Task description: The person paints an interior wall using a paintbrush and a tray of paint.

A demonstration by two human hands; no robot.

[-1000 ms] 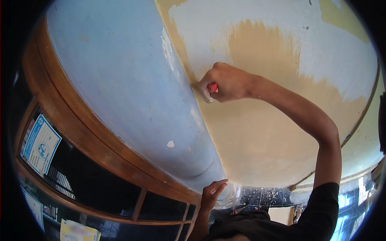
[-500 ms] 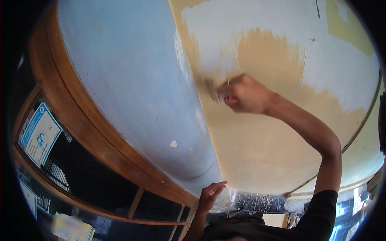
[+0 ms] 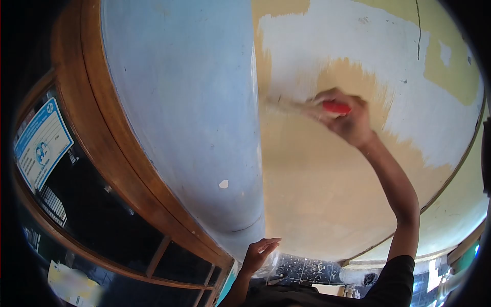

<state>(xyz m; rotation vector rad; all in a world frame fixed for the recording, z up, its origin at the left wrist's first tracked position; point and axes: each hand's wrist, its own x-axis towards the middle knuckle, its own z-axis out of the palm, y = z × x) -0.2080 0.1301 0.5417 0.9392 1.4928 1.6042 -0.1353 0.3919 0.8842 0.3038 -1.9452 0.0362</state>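
My right hand [image 3: 345,115] is closed around the red handle of a paintbrush [image 3: 336,108]. Motion blurs the brush, whose head points left at the tan paint beside the corner with the light blue wall [image 3: 179,102]. Fresh tan paint [image 3: 317,189] covers the lower part of the right wall, with ragged brushed edges against the pale grey-white surface [image 3: 291,46]. Low down by the corner, my left hand [image 3: 257,256] has its fingers stretched out and the thumb apart. Clear plastic [image 3: 269,265] shows just beside and below it.
On the left runs a brown wooden frame [image 3: 120,169] with dark glass panes and a blue-and-white sticker [image 3: 45,140]. The dark tiled floor [image 3: 309,271] below is spattered with white specks. A thin dark cord [image 3: 419,30] hangs at the upper right.
My right hand has turned and shifted right and slightly up in view, the brush head staying near the corner. The camera view has rotated a little. My left hand keeps its pose.
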